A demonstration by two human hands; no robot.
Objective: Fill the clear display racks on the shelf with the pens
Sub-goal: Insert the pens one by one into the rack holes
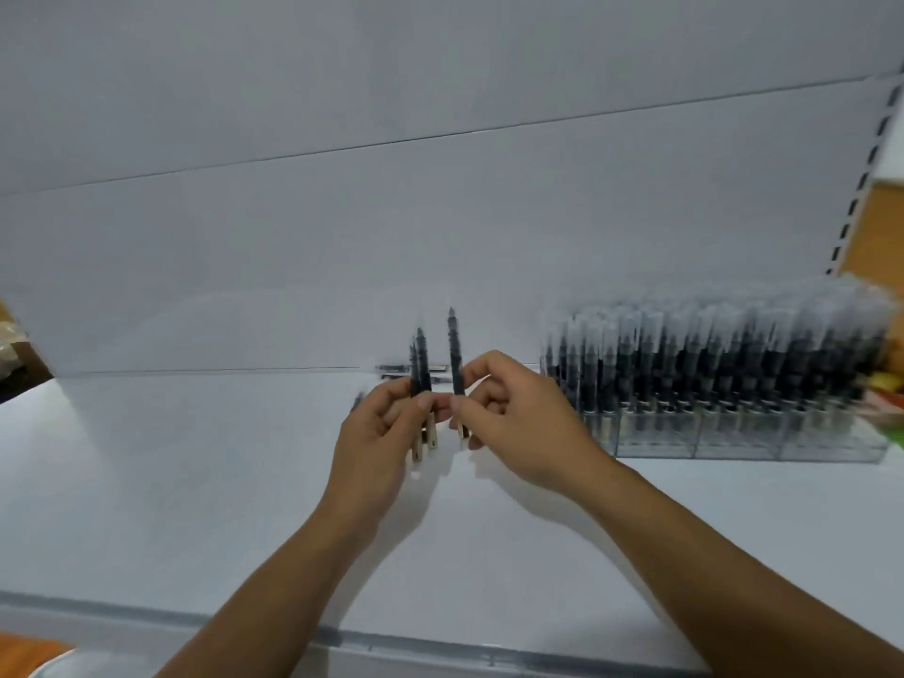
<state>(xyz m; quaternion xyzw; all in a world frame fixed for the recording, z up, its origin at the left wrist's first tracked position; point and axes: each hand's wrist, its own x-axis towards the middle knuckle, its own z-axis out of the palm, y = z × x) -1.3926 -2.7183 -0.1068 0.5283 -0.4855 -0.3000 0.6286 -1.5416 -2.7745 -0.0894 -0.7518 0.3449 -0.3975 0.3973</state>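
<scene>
Both hands are raised over the flat white shelf board [195, 482], close together and nearly touching at the fingertips. The left hand [379, 433] is curled around two slim black pens with pale lower ends [419, 374], gripping them side by side and upright between thumb and fingers, their dark tips rising above the knuckles and their light ends poking out below the palm. Just to the right of it, the right hand [508, 413] pinches a single black pen of the same kind [456, 364] between thumb and forefinger, also upright, its tip standing a little higher than the pair; the other fingers are folded loosely behind it. Beyond the hands, against the white back panel [342, 212], a few more dark pens [411, 369] lie flat on the shelf, partly hidden by the held ones. Well to the right of the right hand sits the clear plastic display rack [734, 437], already packed with rows of upright black pens with translucent caps [709, 354]; blur keeps their exact number from being told. A slotted shelf upright [866, 163] runs up the far right edge.
</scene>
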